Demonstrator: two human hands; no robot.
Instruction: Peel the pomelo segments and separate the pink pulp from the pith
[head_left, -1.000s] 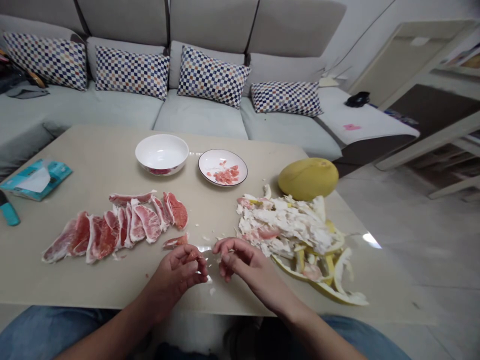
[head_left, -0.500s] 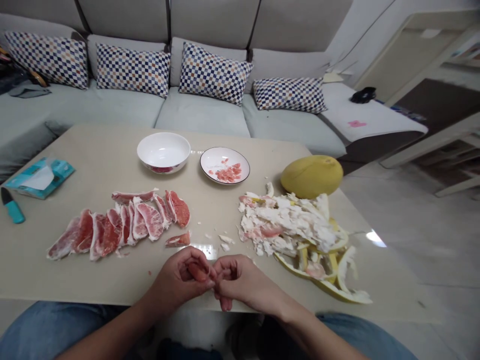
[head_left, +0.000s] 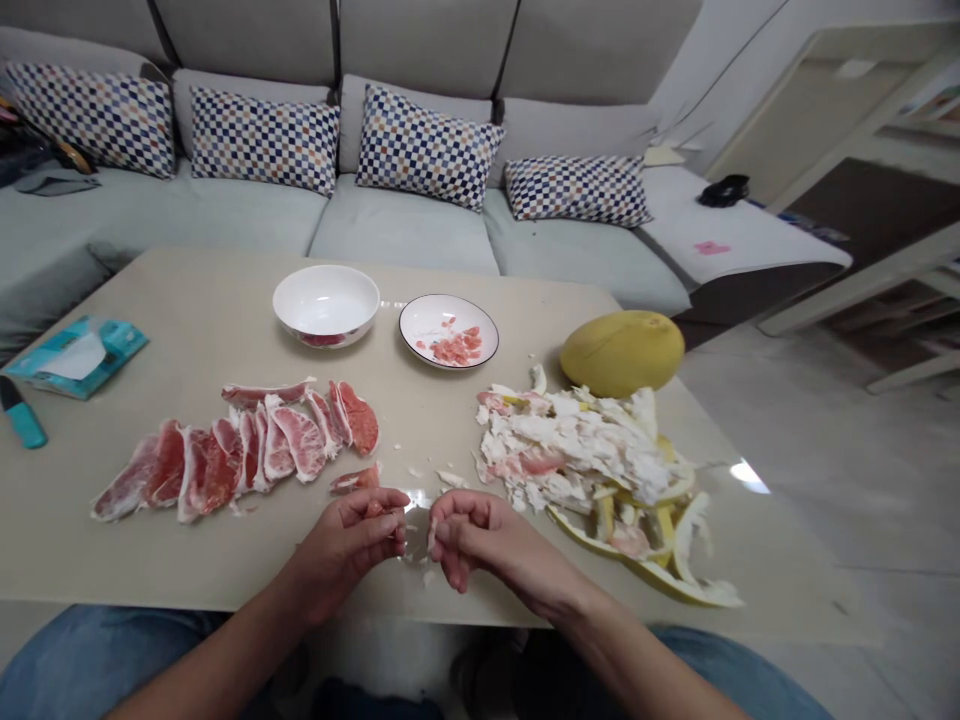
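Note:
Near the table's front edge, my left hand (head_left: 349, 550) is closed around a pink pomelo segment (head_left: 377, 509), mostly covered by the fingers. Just to its right and apart from it, my right hand (head_left: 480, 540) pinches a small pale scrap of membrane (head_left: 433, 536). A short pomelo piece (head_left: 355, 480) lies just beyond my left hand. Farther left is a row of pomelo segments (head_left: 217, 468) with whitish skin on them. To the right of my right hand spreads a heap of white pith and membrane (head_left: 577, 450) over yellow peel (head_left: 652, 575).
At the back stand a white bowl (head_left: 326, 300) and a dark-rimmed plate (head_left: 420, 348) with small pink pulp pieces. A whole yellow pomelo (head_left: 622, 352) sits behind the heap. A tissue pack (head_left: 112, 345) and a knife with a teal part (head_left: 26, 425) lie at left.
My hands have moved apart, opening a gap between them. The left has shifted slightly left with the segment; the right now shows a pale scrap at its fingertips.

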